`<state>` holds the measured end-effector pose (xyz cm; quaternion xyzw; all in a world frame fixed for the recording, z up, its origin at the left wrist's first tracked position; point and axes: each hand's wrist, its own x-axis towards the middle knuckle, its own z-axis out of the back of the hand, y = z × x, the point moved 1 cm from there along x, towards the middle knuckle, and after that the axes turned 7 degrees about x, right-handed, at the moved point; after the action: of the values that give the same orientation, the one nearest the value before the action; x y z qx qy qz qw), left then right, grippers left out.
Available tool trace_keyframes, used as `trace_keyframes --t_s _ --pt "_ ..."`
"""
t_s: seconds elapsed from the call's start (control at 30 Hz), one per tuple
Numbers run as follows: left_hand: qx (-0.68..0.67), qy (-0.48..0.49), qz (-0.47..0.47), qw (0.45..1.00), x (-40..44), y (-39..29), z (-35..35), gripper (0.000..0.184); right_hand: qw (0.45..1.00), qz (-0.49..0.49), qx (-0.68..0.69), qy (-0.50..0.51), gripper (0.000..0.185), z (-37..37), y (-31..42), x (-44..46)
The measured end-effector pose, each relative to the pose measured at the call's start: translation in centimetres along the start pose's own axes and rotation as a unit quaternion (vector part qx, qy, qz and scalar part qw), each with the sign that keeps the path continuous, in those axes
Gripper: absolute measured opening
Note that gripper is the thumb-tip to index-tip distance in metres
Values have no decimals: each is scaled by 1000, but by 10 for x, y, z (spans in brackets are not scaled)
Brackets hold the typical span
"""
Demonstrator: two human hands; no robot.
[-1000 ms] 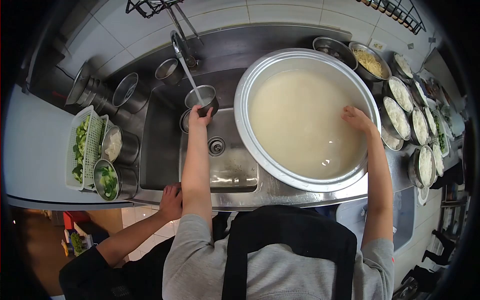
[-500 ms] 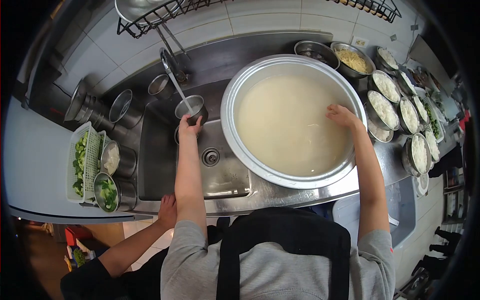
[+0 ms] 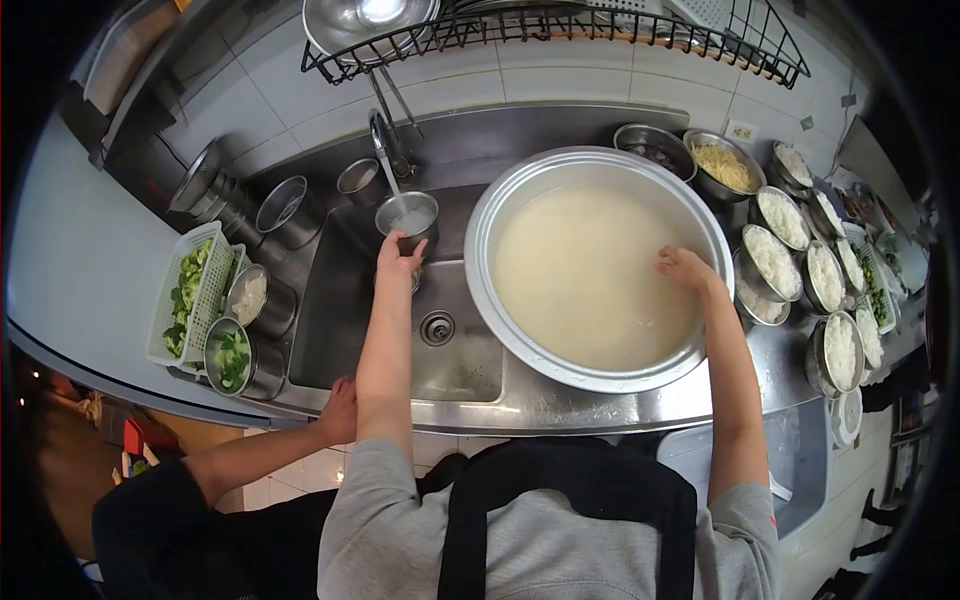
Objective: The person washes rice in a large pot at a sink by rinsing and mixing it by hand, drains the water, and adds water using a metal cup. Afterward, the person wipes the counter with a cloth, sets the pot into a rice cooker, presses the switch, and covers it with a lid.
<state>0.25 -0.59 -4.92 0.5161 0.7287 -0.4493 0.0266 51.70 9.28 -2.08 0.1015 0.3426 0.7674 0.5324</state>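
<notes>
The small steel pot [image 3: 412, 218] is to the left of the big pot [image 3: 478, 262], apart from its rim and toward the far side of the sink [image 3: 325, 300], mouth up beneath the tap [image 3: 378, 125], whose stream runs into it. It is round, so its only clear axis is the upright one, from mouth to base; any slight tilt is hard to judge. The left hand [image 3: 398, 254] is the nearer one, grasping its wall from the person's side, with the vessel straight beyond that forearm. The right hand [image 3: 684, 266] is well apart from it, across the big pot's width, inside the right part of that rim and at the cloudy liquid [image 3: 590, 280]. Its fingers are loosely bent; whether they dip in or hold anything cannot be told. Left of the big pot, at the sink's near edge, rests a co-worker's hand [image 3: 340, 412]; right of it stand rice bowls [image 3: 770, 262].
</notes>
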Motion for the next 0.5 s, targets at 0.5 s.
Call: trace_keyframes --t_s 0.5 --pt "374 142 -457 795 -175 32 -151 84 991 130 -19 6 42 1 34 -19"
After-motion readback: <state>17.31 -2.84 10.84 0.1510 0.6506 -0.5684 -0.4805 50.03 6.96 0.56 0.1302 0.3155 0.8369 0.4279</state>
